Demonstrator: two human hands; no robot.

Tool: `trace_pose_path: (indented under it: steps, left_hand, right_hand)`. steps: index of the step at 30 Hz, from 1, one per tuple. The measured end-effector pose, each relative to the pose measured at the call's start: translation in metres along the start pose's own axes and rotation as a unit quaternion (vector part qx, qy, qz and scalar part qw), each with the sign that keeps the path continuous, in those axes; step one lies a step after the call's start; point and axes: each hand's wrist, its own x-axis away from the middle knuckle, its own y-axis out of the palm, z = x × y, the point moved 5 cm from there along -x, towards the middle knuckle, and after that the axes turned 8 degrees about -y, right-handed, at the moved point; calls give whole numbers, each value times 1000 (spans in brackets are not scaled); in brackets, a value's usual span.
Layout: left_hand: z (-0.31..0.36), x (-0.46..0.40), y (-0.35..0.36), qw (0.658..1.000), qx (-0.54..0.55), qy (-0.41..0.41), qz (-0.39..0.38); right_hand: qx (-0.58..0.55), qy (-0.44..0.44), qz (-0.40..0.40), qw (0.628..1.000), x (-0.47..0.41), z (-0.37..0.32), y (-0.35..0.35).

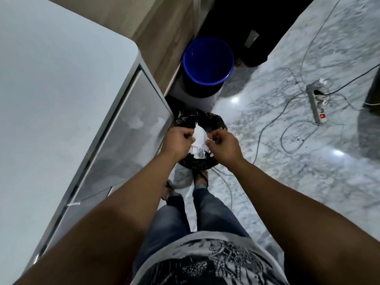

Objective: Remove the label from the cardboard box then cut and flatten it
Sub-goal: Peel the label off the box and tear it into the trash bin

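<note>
The floor (308, 161) was pale marble, glossy, and it filled the right side of the view. On the left stood a big white counter (51, 99), its top flat and its side panel catching reflections. Up beyond it sat a blue bucket (207, 58), upright, near the counter's far corner. Cables (267, 124) trailed across the marble, and a power strip (316, 103) lay well off to the right with its red switch lit.

Down in the middle, there was the bin (195, 163), lined with a black bag, standing just beside the counter's base and right in front of the person's feet. Both arms reached out over it. Between the hands was the label (200, 133), a crumpled white scrap, held above the bin's mouth, with more white paper lying inside the bag below it.

The left hand (178, 140) was curled tight, fingers folded in, pinching the label's left edge. The right hand (223, 146) was curled too, thumb and fingertips nipping the label's right edge. The two hands were close together, only the paper between them. The box itself was nowhere in view. Jeans (207, 210) and sandals showed below the arms.
</note>
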Motion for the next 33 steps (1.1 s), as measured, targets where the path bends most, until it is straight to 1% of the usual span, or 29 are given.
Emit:
trace_pose_path:
  steps: [4,10,14,18,23,29,33]
  left_hand:
    - [-4,-4,5,1000,2,-1,9]
    - [1,-11,12,1000,3,14,11]
    - [5,-15,17,999,-4,27,16]
    - [5,-16,18,999,-15,38,21]
    - [2,-18,20,998,-28,29,38]
    - [-3,-19,20,999,-37,5,28]
    - [-5,-20,17,999,-35,-11,20]
  right_hand:
    - [-2,29,15,999,-6,12,-3]
    - [20,18,44,999,-12,8,-4]
    - [69,2,20,997,-18,5,3]
    - [88,-20,33,995,-21,4,3]
    - [81,7,9,997,-24,7,6]
    - [85,30,-10,996,-29,8,10]
    - [79,36,2,996,-29,7,11]
